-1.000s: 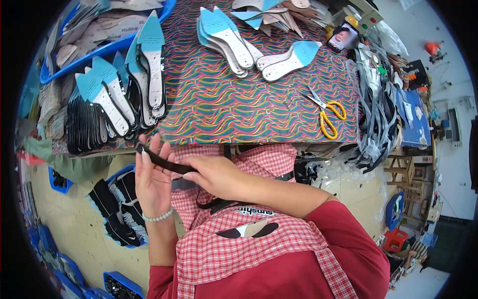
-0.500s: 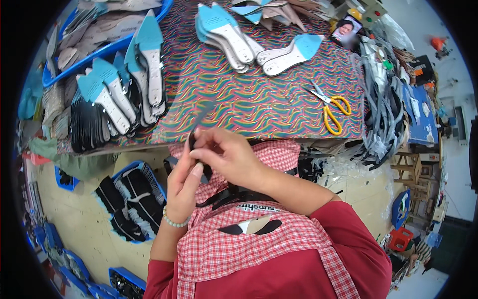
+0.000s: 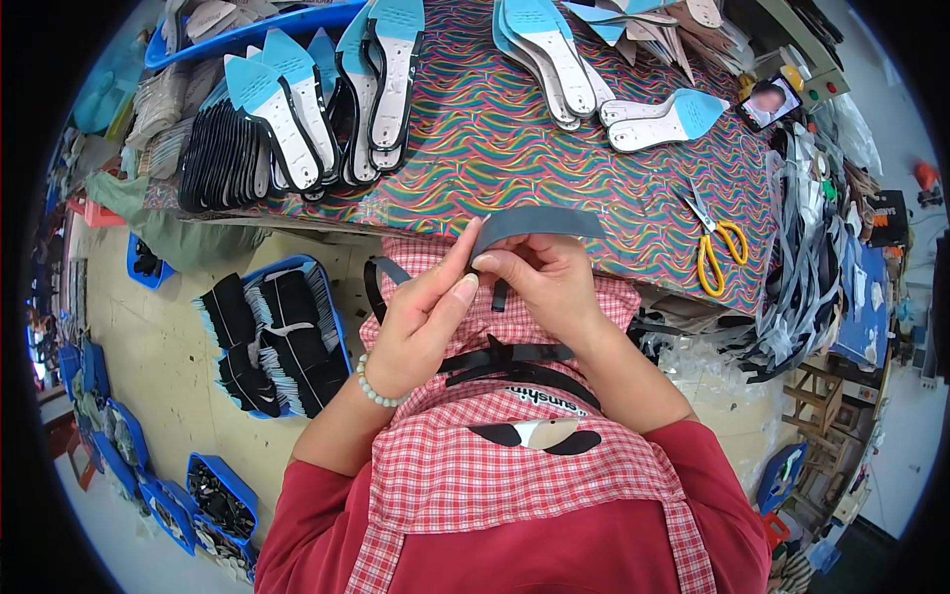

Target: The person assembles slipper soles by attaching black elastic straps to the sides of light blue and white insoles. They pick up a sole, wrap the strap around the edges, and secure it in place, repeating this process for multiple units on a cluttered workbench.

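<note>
A dark grey flat strip [image 3: 539, 221] arches over my hands in front of the table's near edge, its free end pointing right. My left hand [image 3: 424, 322], fingers long and thumb pressed in, pinches the strip's left end. Close beside it, my right hand [image 3: 556, 287] curls beneath the arch with thumb and fingertips closed on the strip. Black strips [image 3: 510, 358] lie across the red checked apron on my lap. Scissors with yellow handles [image 3: 714, 243] rest on the table to the right of my hands.
Blue-tipped white insoles [image 3: 287, 119] with black edging stand stacked at the table's left. Loose insoles [image 3: 658, 121] lie farther back near a phone [image 3: 770, 103]. Grey strips [image 3: 807, 238] hang over the right edge. On the floor, a blue crate [image 3: 341, 327] holds black pieces.
The strip has swung from pointing away to arching rightward over my right hand. My view has shifted, so the table and insoles sit higher and farther right in the picture.
</note>
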`<state>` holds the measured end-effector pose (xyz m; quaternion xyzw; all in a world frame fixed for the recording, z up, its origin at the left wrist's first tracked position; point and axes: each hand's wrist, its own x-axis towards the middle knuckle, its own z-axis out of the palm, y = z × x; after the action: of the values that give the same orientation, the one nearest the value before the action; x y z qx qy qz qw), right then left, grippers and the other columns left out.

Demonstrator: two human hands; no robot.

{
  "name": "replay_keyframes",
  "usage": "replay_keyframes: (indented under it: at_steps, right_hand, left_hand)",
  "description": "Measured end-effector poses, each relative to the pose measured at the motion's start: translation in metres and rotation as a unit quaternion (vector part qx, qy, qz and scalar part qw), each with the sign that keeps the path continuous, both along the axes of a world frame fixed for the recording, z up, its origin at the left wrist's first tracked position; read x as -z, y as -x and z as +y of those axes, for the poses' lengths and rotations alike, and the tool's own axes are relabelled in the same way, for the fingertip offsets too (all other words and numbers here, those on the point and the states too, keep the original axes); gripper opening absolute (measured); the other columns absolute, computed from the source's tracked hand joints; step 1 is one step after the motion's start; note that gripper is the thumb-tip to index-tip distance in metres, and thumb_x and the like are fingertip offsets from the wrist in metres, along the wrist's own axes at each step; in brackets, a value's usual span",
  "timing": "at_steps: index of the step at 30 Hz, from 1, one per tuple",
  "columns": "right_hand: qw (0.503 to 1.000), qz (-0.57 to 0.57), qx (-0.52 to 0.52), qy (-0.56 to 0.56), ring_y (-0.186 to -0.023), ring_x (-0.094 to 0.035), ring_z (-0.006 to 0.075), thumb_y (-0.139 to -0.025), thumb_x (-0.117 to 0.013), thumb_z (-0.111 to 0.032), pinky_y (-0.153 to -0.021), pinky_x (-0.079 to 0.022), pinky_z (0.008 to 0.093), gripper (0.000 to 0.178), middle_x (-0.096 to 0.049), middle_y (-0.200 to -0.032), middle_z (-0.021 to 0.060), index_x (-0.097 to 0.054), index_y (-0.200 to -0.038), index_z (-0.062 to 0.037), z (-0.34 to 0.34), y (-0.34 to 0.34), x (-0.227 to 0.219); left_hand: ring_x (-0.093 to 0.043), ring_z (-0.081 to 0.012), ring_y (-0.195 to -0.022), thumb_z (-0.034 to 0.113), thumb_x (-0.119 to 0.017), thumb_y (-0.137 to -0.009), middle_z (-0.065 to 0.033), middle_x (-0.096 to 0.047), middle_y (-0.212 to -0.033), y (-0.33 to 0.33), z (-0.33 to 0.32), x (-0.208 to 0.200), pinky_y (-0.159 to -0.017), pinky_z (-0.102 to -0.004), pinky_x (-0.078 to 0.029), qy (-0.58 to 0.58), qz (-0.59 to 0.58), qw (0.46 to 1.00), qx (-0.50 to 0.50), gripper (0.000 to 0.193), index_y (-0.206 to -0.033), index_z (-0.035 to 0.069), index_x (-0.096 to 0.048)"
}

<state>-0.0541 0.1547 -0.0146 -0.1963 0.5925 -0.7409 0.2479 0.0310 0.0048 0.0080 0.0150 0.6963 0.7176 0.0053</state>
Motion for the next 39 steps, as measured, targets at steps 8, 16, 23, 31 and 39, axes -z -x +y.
replay_keyframes:
  at_steps: [8,16,23,31,39]
  right_hand:
    - [1.0,-0.003,0.006,0.013,-0.074,-0.062,0.0108,-0.087,-0.065,-0.003,-0.066,-0.053,0.0249,0.012,-0.067,-0.086,0.0064,-0.064,-0.097,0.0016,0.002,0.002,0.006]
    - [0.991,0.091,-0.007,-0.102,-0.07,-0.061,0.0123,-0.087,-0.062,-0.011,-0.061,-0.05,0.0274,0.016,-0.063,-0.08,0.0054,-0.059,-0.098,0.0007,0.002,-0.002,0.001]
    - [0.948,0.306,-0.086,0.015,-0.075,-0.058,0.0228,-0.08,-0.063,-0.009,-0.064,-0.047,0.0348,0.013,-0.056,-0.081,0.0075,-0.052,-0.085,-0.0054,0.03,0.003,-0.039]
    - [0.829,0.141,0.428,0.331,-0.088,-0.058,0.022,-0.091,-0.043,-0.012,-0.081,-0.052,0.0353,0.019,-0.057,-0.096,0.0129,-0.053,-0.099,0.0033,0.264,0.043,-0.129]
    - [0.492,0.246,0.826,0.125,-0.085,-0.064,0.0317,-0.092,-0.036,-0.011,-0.081,-0.056,0.0414,0.033,-0.064,-0.092,0.0217,-0.057,-0.101,0.0121,0.749,-0.153,-0.066]
  left_hand:
    - [-0.053,-0.0101,-0.106,0.006,-0.042,-0.097,-0.0096,-0.057,-0.122,0.001,0.0,0.003,-0.094,-0.0236,-0.039,-0.005,-0.003,1.0,-0.002,0.049,-0.144,-0.002,-0.029]
    - [-0.045,-0.0013,-0.069,0.006,-0.05,-0.094,0.001,-0.061,-0.084,0.003,-0.005,0.008,-0.062,-0.0173,-0.038,0.083,-0.042,0.994,-0.05,0.039,-0.133,0.002,-0.05]
    - [-0.063,-0.0219,-0.103,0.008,-0.044,-0.096,-0.0164,-0.065,-0.109,0.017,-0.054,0.01,-0.088,-0.0314,-0.049,0.183,0.116,0.96,-0.178,0.026,-0.114,-0.006,-0.057]
    - [-0.053,-0.015,-0.068,0.015,-0.052,-0.093,-0.0072,-0.06,-0.08,-0.164,-0.49,0.174,-0.065,-0.0271,-0.044,-0.328,0.04,0.855,-0.399,0.012,-0.088,0.005,-0.057]
    - [-0.051,-0.015,-0.082,0.025,-0.054,-0.093,-0.0068,-0.058,-0.096,-0.373,-0.421,0.252,-0.074,-0.027,-0.04,-0.038,-0.37,0.669,-0.643,0.018,-0.102,0.009,-0.052]
